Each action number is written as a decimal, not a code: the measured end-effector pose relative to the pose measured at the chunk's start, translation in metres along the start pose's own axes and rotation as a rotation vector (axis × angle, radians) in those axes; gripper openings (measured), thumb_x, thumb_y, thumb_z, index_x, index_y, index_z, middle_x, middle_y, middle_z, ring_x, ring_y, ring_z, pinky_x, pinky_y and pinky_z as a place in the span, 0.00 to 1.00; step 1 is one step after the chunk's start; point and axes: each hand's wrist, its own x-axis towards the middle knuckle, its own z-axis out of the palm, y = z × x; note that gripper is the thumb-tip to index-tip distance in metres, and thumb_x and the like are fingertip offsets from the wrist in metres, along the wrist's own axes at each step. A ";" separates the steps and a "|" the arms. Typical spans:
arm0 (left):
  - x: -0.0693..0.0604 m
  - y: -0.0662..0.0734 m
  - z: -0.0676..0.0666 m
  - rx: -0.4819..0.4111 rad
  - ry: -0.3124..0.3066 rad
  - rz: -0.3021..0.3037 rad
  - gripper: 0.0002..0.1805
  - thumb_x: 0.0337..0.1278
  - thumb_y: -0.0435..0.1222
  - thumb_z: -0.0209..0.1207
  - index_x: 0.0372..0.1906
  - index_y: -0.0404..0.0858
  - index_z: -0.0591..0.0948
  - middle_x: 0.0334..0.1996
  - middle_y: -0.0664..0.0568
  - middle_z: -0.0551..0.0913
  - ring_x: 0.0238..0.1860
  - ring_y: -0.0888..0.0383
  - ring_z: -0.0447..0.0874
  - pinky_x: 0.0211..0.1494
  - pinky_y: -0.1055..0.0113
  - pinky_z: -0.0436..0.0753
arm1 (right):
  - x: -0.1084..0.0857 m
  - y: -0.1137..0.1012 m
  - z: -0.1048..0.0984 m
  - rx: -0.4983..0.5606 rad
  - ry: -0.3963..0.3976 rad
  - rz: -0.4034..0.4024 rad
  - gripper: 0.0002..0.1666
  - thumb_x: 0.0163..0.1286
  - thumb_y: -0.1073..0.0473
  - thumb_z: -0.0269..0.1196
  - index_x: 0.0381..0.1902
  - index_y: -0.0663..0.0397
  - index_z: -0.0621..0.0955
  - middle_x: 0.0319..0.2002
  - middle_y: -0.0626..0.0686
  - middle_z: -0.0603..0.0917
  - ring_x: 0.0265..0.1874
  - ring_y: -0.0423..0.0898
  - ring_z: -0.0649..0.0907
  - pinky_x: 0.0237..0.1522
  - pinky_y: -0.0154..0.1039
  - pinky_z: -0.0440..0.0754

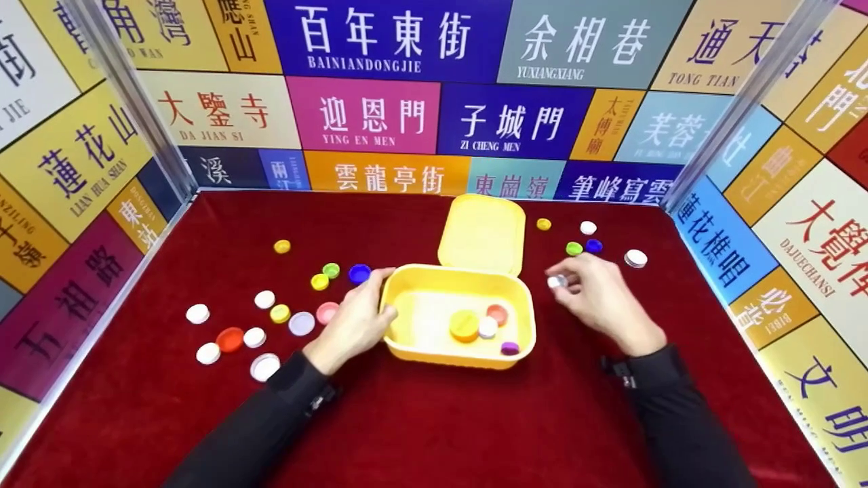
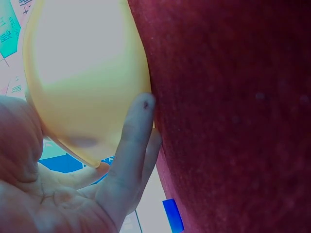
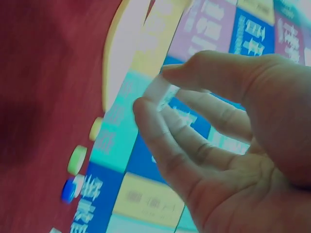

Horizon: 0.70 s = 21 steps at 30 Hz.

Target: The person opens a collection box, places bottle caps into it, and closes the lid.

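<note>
A yellow plastic box (image 1: 400, 285) stands without its lid mid-table, holding an orange cap (image 1: 464, 326), a white cap (image 1: 487, 328), a red cap (image 1: 497, 314) and a purple cap (image 1: 509, 348). My left hand (image 1: 356, 318) grips its left wall, thumb at the rim; the left wrist view shows fingers along the outside of the yellow wall (image 2: 87, 107). To the right of the box, my right hand (image 1: 600, 298) pinches a white bottle cap (image 3: 159, 91) between thumb and index finger, above the cloth.
The yellow lid (image 1: 483, 234) lies behind the box. Several loose caps, such as a red one (image 1: 230, 339) and a blue one (image 1: 359, 274), are scattered at left. More caps, including a green one (image 1: 574, 249), lie at back right. Printed panels wall the red cloth (image 1: 434, 427).
</note>
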 end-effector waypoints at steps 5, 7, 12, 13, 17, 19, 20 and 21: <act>0.000 -0.001 0.000 -0.001 -0.005 -0.007 0.38 0.76 0.30 0.66 0.87 0.39 0.72 0.76 0.38 0.86 0.69 0.43 0.90 0.75 0.43 0.90 | -0.002 -0.025 0.014 0.061 0.040 -0.138 0.12 0.75 0.69 0.77 0.54 0.60 0.95 0.48 0.59 0.92 0.46 0.51 0.94 0.52 0.53 0.98; 0.000 -0.001 0.000 0.001 -0.005 -0.005 0.38 0.76 0.30 0.66 0.87 0.39 0.72 0.76 0.38 0.86 0.69 0.43 0.90 0.75 0.43 0.90 | -0.003 -0.032 0.020 0.055 0.040 -0.218 0.13 0.74 0.69 0.78 0.54 0.59 0.95 0.48 0.58 0.92 0.46 0.50 0.94 0.51 0.50 0.99; 0.000 -0.001 0.000 0.007 -0.004 -0.007 0.38 0.77 0.30 0.65 0.87 0.39 0.72 0.76 0.38 0.86 0.70 0.42 0.90 0.76 0.43 0.89 | -0.007 -0.045 0.033 -0.013 0.000 -0.392 0.15 0.71 0.70 0.80 0.54 0.60 0.95 0.48 0.58 0.90 0.44 0.52 0.92 0.49 0.47 0.96; 0.000 -0.001 0.000 0.007 -0.005 -0.007 0.37 0.77 0.30 0.65 0.87 0.39 0.72 0.76 0.38 0.86 0.69 0.42 0.90 0.76 0.43 0.89 | -0.008 -0.046 0.035 -0.029 -0.014 -0.411 0.15 0.70 0.71 0.80 0.54 0.60 0.94 0.47 0.58 0.90 0.44 0.53 0.91 0.49 0.47 0.95; 0.000 0.000 0.000 0.005 -0.004 -0.009 0.37 0.77 0.30 0.65 0.87 0.39 0.72 0.76 0.38 0.86 0.69 0.42 0.90 0.76 0.43 0.90 | -0.010 -0.051 0.039 -0.050 -0.104 -0.420 0.14 0.71 0.70 0.80 0.53 0.58 0.95 0.48 0.57 0.90 0.45 0.53 0.90 0.49 0.48 0.93; 0.000 0.000 0.000 0.004 -0.007 -0.014 0.37 0.77 0.30 0.66 0.87 0.39 0.72 0.76 0.38 0.86 0.69 0.42 0.90 0.76 0.43 0.90 | -0.011 -0.052 0.040 -0.040 -0.147 -0.414 0.14 0.72 0.70 0.80 0.53 0.57 0.95 0.49 0.55 0.91 0.47 0.53 0.90 0.50 0.49 0.94; 0.000 0.000 0.000 0.004 -0.010 -0.016 0.38 0.77 0.30 0.66 0.87 0.39 0.72 0.76 0.38 0.86 0.69 0.42 0.90 0.76 0.43 0.90 | -0.011 -0.053 0.040 -0.034 -0.164 -0.413 0.13 0.72 0.70 0.80 0.53 0.56 0.96 0.49 0.55 0.91 0.48 0.53 0.90 0.50 0.50 0.94; 0.000 0.000 0.000 0.004 -0.012 -0.019 0.38 0.77 0.30 0.66 0.87 0.40 0.72 0.76 0.38 0.86 0.69 0.42 0.90 0.76 0.43 0.90 | -0.011 -0.053 0.040 -0.032 -0.175 -0.416 0.12 0.73 0.69 0.80 0.52 0.56 0.96 0.49 0.55 0.92 0.48 0.53 0.90 0.51 0.51 0.94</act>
